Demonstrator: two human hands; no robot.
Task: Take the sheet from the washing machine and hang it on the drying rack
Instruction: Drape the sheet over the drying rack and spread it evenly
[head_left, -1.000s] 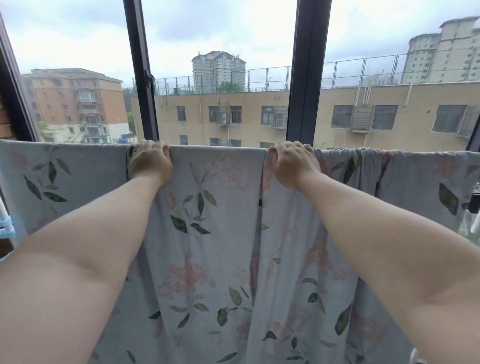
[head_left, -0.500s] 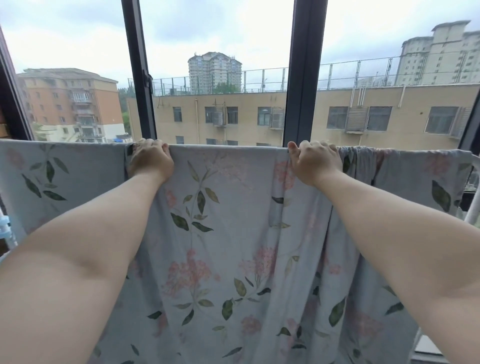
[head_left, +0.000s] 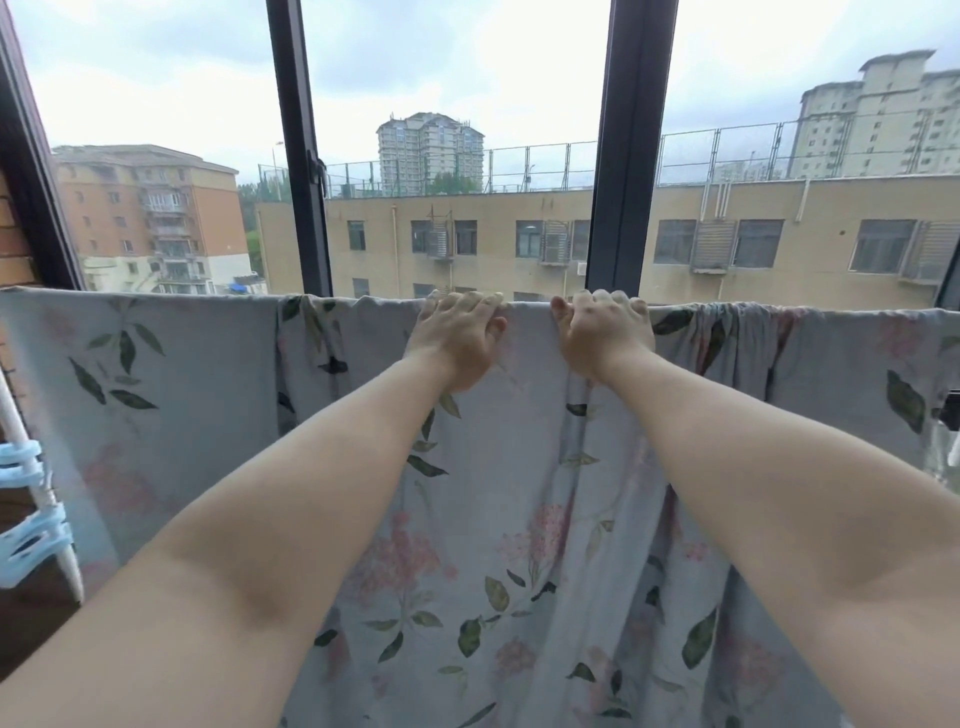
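1. Bed sheet: pale grey-blue cloth printed with pink flower clusters and dark green leaves. It is draped over a high rail that it hides, just on the near side of the window.
2. Its top fold runs from the far left edge of the view to the far right edge.
3. The left stretch hangs flat and smooth, and a narrow vertical fold marks where it ends. The right stretch is bunched into tight gathers near the top. Long loose folds fall below the hands (the lower hem is out of view).
4. Left hand: fingers held close together and curled over the top fold, thumb on the near face of the cloth.
5. Right hand: just beside the left hand but not touching it. Its fingers are bent at the knuckles and hooked over the same fold, gripping it.
6. Drying rack: only a slanted white tube shows at the near left, with light blue clips on it.
7. Dark window frames stand beyond, with a beige building outside.
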